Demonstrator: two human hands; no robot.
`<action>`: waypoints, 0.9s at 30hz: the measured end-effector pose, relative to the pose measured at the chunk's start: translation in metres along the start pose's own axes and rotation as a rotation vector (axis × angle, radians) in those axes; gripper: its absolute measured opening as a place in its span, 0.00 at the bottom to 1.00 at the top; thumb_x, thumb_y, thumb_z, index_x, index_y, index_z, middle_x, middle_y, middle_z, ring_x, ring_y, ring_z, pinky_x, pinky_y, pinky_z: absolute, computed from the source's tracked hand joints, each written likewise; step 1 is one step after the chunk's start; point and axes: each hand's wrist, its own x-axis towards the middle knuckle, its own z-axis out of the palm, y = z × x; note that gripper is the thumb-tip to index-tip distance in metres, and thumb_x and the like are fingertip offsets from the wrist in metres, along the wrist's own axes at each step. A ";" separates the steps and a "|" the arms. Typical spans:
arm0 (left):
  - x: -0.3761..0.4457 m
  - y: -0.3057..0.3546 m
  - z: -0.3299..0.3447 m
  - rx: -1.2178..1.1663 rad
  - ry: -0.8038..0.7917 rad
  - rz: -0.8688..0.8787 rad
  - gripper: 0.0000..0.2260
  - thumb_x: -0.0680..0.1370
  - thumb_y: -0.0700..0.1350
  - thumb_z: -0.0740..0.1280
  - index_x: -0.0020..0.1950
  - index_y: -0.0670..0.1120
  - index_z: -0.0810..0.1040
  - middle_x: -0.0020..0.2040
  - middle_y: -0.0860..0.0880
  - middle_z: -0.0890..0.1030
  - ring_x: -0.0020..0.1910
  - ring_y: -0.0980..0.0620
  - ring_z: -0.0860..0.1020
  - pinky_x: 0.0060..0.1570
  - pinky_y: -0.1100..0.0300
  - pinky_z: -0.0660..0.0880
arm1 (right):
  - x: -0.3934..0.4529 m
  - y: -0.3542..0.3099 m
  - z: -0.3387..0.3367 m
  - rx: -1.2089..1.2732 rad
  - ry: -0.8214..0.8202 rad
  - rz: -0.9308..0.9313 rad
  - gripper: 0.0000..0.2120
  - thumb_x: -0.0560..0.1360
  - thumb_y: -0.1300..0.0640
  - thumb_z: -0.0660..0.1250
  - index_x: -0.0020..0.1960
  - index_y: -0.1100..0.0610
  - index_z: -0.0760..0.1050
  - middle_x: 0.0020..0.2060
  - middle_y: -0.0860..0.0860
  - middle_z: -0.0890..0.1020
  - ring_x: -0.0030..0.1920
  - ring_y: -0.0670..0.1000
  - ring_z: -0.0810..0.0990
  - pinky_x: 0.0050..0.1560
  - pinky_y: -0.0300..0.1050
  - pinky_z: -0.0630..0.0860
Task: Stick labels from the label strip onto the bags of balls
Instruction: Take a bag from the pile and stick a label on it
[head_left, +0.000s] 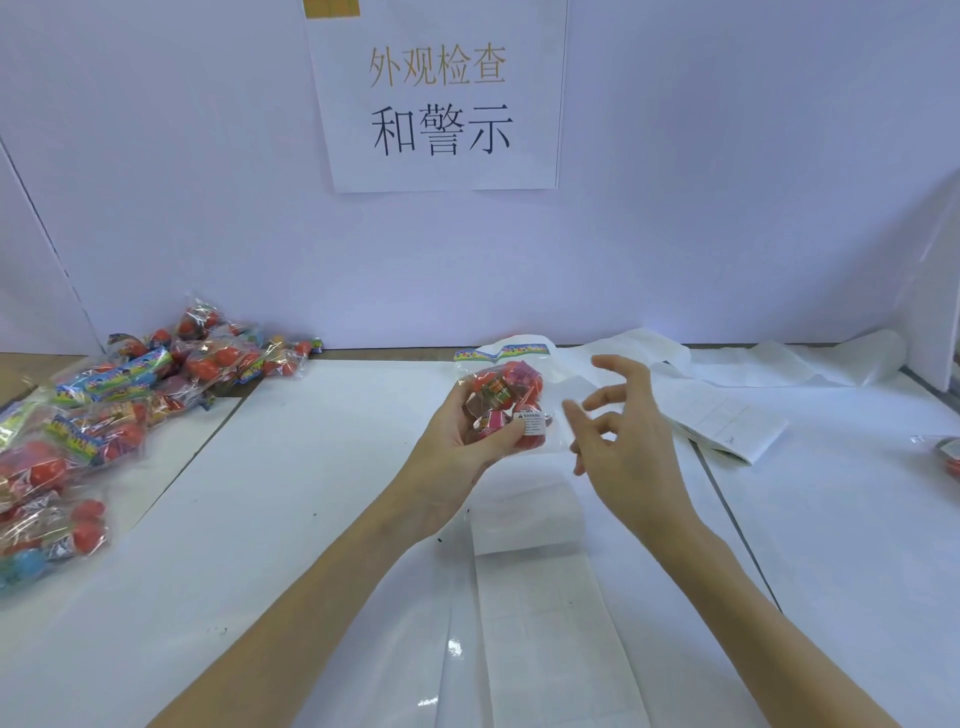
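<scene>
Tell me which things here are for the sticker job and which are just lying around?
For the job:
- bag of balls held in the left hand, label already on
- right hand, open beside it
- label strip
- pile of bags

Just lying about:
- paper sign
- booklet

Both forearms bare; left hand (457, 441), right hand (623, 431) ungloved, no sleeves.

White partition wall (727, 208), printed paper sign (441, 98)
</scene>
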 end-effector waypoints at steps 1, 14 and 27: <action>0.000 0.000 0.000 -0.060 -0.001 -0.006 0.25 0.78 0.35 0.72 0.74 0.43 0.71 0.67 0.42 0.81 0.65 0.39 0.81 0.62 0.51 0.80 | 0.002 0.000 -0.002 0.060 0.007 0.081 0.12 0.83 0.53 0.67 0.64 0.46 0.70 0.47 0.51 0.79 0.33 0.47 0.82 0.32 0.38 0.78; -0.002 0.003 0.007 0.054 -0.039 -0.032 0.16 0.83 0.37 0.66 0.70 0.41 0.71 0.51 0.50 0.84 0.42 0.55 0.76 0.47 0.62 0.70 | -0.004 -0.010 0.003 0.260 -0.255 0.124 0.10 0.80 0.53 0.73 0.49 0.60 0.79 0.36 0.59 0.82 0.31 0.51 0.79 0.34 0.42 0.76; 0.001 0.006 0.001 0.092 0.178 -0.011 0.16 0.81 0.50 0.70 0.63 0.41 0.83 0.54 0.42 0.86 0.47 0.47 0.82 0.45 0.59 0.79 | -0.002 -0.009 0.000 0.242 -0.358 0.243 0.11 0.78 0.54 0.75 0.57 0.57 0.79 0.44 0.52 0.88 0.46 0.52 0.88 0.43 0.42 0.82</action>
